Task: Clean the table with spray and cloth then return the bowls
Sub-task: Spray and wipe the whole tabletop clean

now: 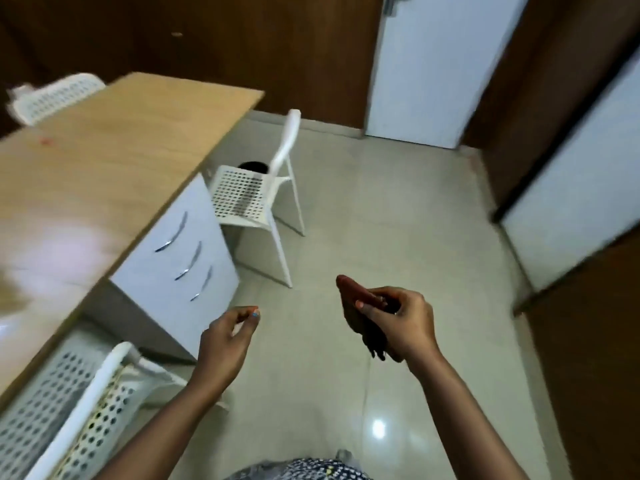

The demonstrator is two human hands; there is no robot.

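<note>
Landmark: bench [114, 140], left of hands.

- Right hand [401, 323] grips dark reddish cloth [360, 310], held over floor, right of bench, apart from it.
- Left hand [228, 337] holds nothing; fingers loosely curled.
- Step, as judged: carry cloth to bench. Spread it flat before wiping; cover red mark [45, 141] on far bench top.
- Not visible: spray, bowls.
- Near bench end cut off, glare-washed; frame motion-blurred.

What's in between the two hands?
Nothing but bare floor. In the head view, the left hand holds nothing and the right hand grips a dark reddish cloth; only pale tiles show between them.
</note>
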